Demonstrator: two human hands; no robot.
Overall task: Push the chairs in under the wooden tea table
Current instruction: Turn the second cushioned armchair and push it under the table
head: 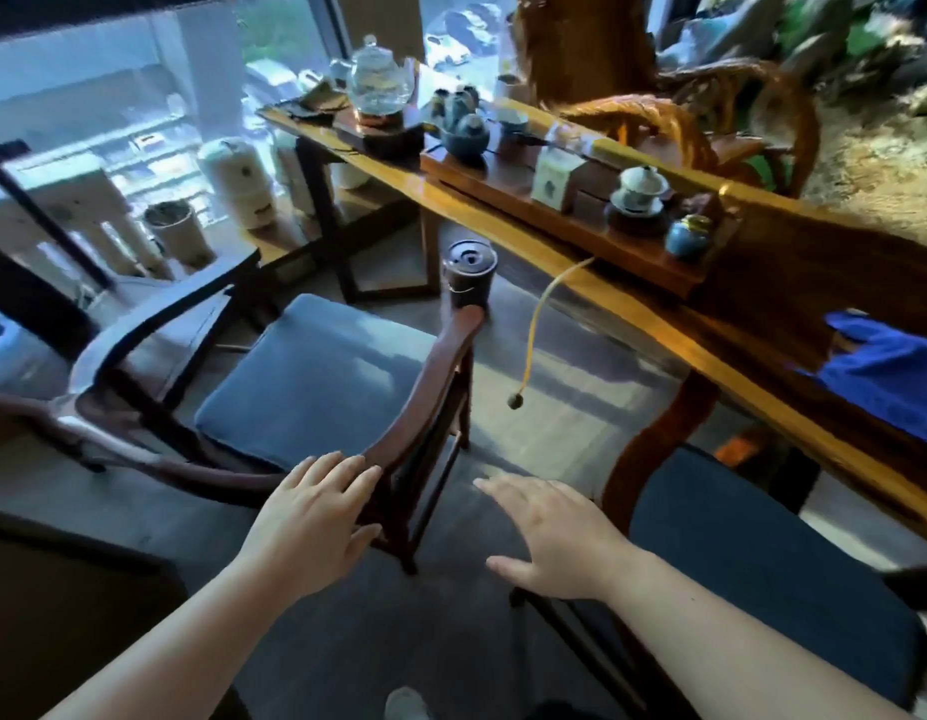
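Note:
A dark wooden armchair [435, 387] with a grey-blue seat cushion [316, 376] stands out from the long wooden tea table [674, 335], angled to its left. My left hand [316, 511] lies flat, fingers spread, on the near end of the chair's curved arm rail. My right hand [555, 532] hovers open just to the right, above the floor and touching nothing. A second chair with a dark blue seat [762, 563] sits at the lower right, partly under the table edge.
On the table are a tea tray [503, 200], a glass teapot [378, 75], cups, small jars and a blue cloth [887, 376]. A dark lidded bucket [469, 272] stands on the floor by the table with a yellow hose hanging above. Another carved chair is beyond.

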